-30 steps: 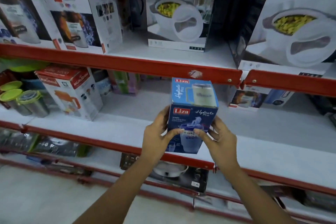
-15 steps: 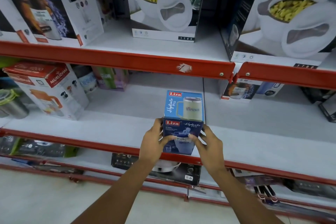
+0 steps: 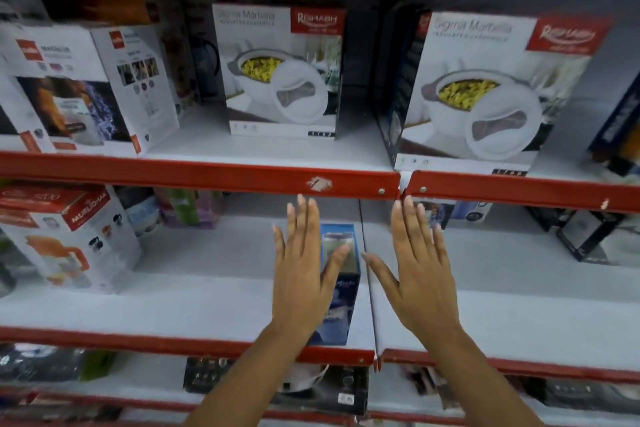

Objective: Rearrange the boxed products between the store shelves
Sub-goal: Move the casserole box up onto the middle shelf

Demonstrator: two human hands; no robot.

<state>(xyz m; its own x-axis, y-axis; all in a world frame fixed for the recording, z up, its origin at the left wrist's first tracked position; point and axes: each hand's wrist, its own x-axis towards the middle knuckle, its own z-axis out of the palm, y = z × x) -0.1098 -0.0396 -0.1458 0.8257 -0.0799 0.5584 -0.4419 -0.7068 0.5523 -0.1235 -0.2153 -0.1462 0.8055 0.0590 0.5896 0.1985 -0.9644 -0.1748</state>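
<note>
A small blue Liza box [image 3: 341, 282] stands upright near the front edge of the middle shelf [image 3: 194, 308]. My left hand [image 3: 304, 267] is raised in front of it with fingers spread, hiding the box's left part. My right hand [image 3: 417, 270] hovers flat and open to the right of the box, apart from it. Neither hand holds anything. On the upper shelf [image 3: 194, 172] stand two white casserole boxes, one in the middle [image 3: 282, 71] and a larger one to the right [image 3: 485, 94].
White appliance boxes [image 3: 86, 90] crowd the upper shelf's left. A white and red jug box [image 3: 65, 236] stands at the middle shelf's left, small boxes [image 3: 187, 206] behind it. Dark items [image 3: 588, 236] sit at the right. The lower shelf holds a black box [image 3: 277, 388].
Both hands have let go of the blue box, which now stands on the middle shelf, and have lifted with fingers spread. The view has tilted upward.
</note>
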